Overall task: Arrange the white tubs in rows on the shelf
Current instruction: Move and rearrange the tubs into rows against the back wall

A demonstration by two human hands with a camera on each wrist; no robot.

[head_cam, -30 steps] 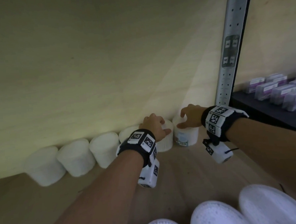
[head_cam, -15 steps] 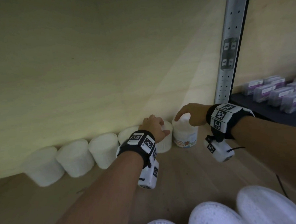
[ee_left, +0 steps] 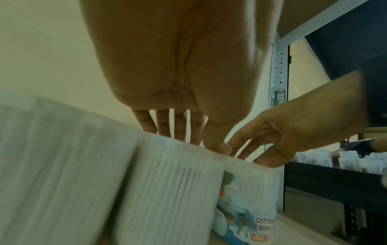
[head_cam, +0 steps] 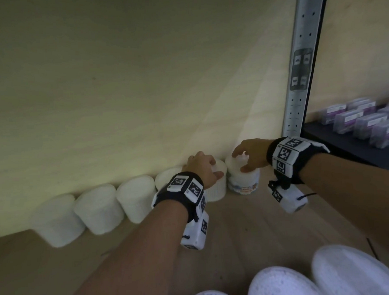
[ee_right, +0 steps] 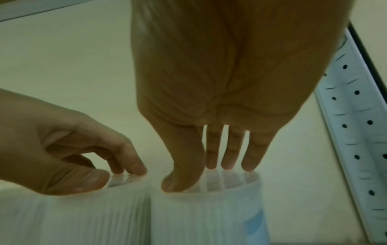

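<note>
Several white tubs [head_cam: 97,211] stand in a row against the back wall of the wooden shelf [head_cam: 249,223]. My left hand [head_cam: 207,167] grips the top of the second tub from the right [head_cam: 216,191], fingers curled over the lid and thumb at the front. The left wrist view shows this tub [ee_left: 173,182] under my left hand [ee_left: 201,142]. My right hand [head_cam: 241,160] holds the rightmost tub [head_cam: 244,183], which has a blue label, by its lid. In the right wrist view my right hand [ee_right: 201,175] has its thumb on the near rim and fingers on the far rim of that tub [ee_right: 205,215].
A perforated metal upright [head_cam: 298,74] stands just right of the labelled tub. Beyond it a dark shelf [head_cam: 337,139] carries several purple-labelled boxes [head_cam: 368,122]. Three more white tub lids [head_cam: 284,284] show at the shelf's near edge.
The right hand has spread wider over the labelled tub's lid, and the tub has turned so its coloured label faces front. The left hand has stayed on its tub.
</note>
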